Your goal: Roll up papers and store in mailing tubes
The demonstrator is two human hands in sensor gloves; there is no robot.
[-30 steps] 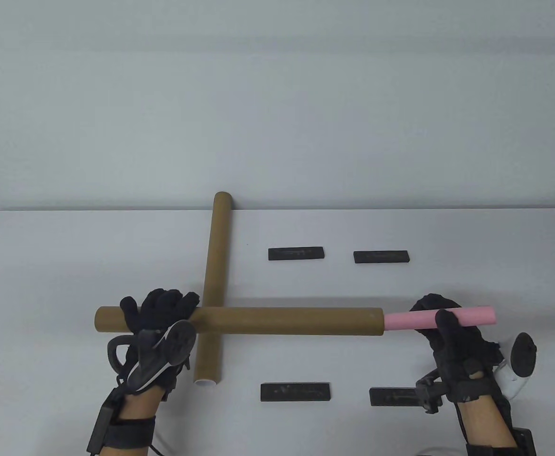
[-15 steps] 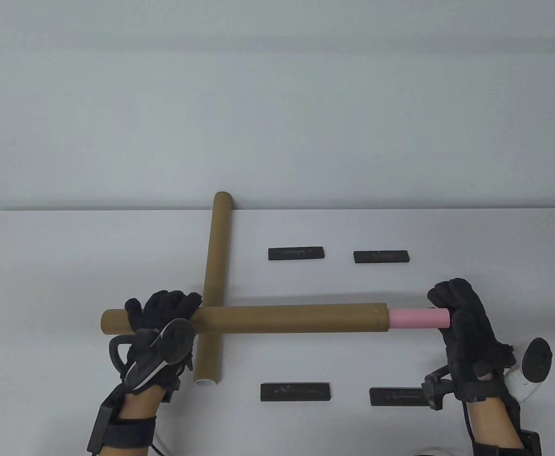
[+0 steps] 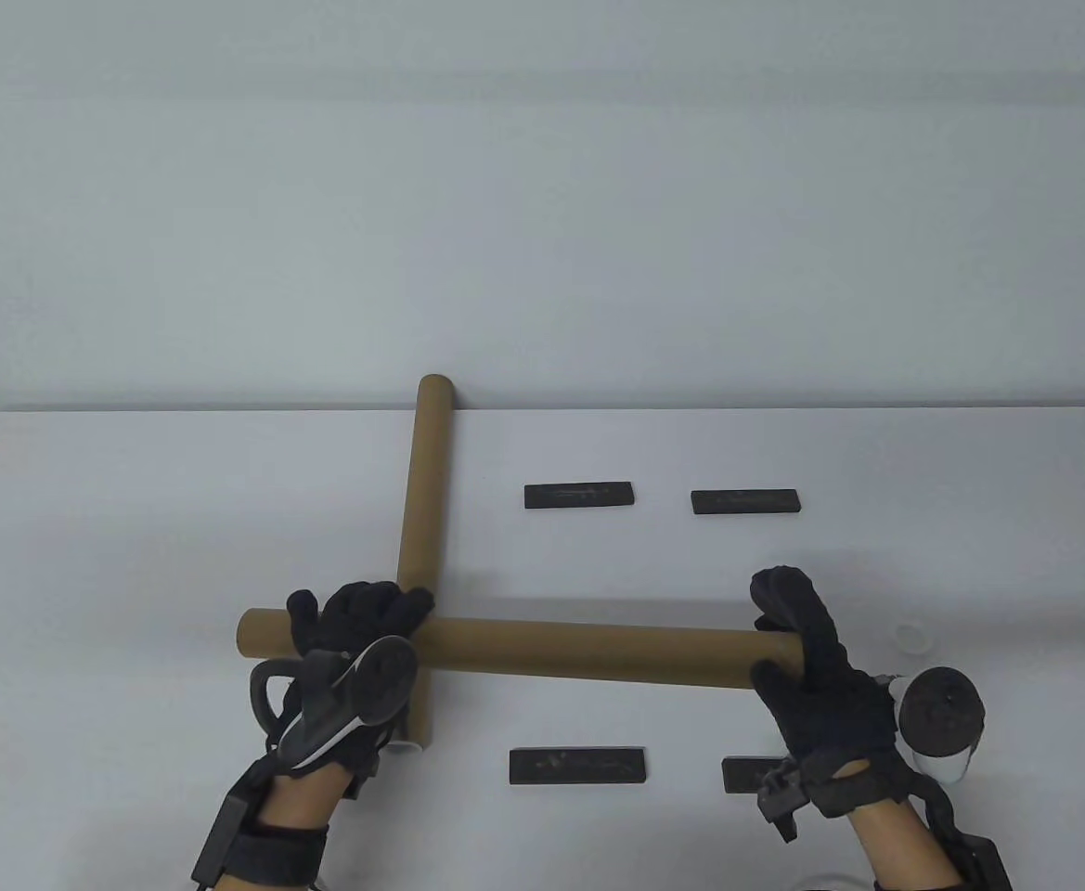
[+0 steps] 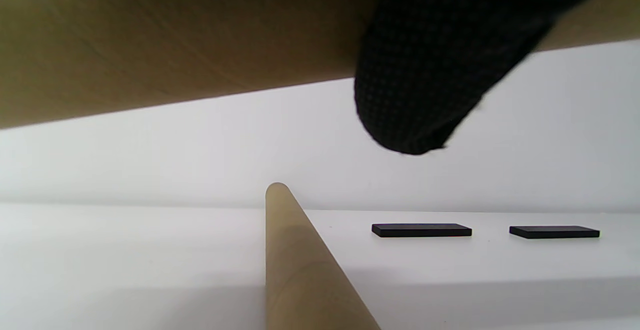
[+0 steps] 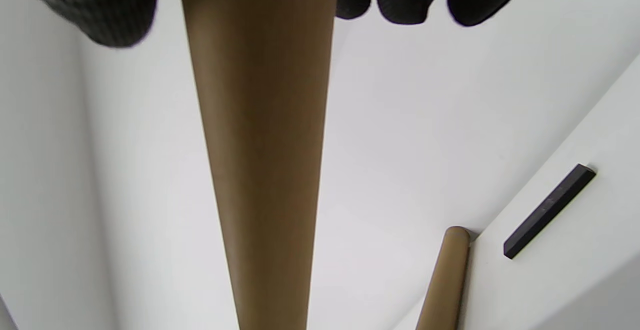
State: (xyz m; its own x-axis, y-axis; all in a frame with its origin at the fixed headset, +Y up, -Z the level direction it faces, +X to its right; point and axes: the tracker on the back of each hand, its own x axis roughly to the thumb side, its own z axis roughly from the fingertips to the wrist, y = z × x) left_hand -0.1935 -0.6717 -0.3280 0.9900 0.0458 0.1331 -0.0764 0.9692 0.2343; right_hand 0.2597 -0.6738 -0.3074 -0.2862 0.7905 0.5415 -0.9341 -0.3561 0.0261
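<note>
Seen from above, the left hand (image 3: 356,624) grips a mailing tube (image 3: 579,652) held across the near table (image 3: 134,520), while the right hand (image 3: 797,640) caps its right end, fingers flat, thumb below. In the wrist views no paper shows; insertion looks finished, and next likely comes fitting the white cap (image 3: 913,638) lying just right.

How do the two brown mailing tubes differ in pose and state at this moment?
The held tube is gripped by the left hand near one end, with the right hand at the other; the second tube lies on the table with no hand on it. The held tube runs left to right, the second tube near to far, crossing beneath it. Both are long brown cardboard cylinders.
</note>
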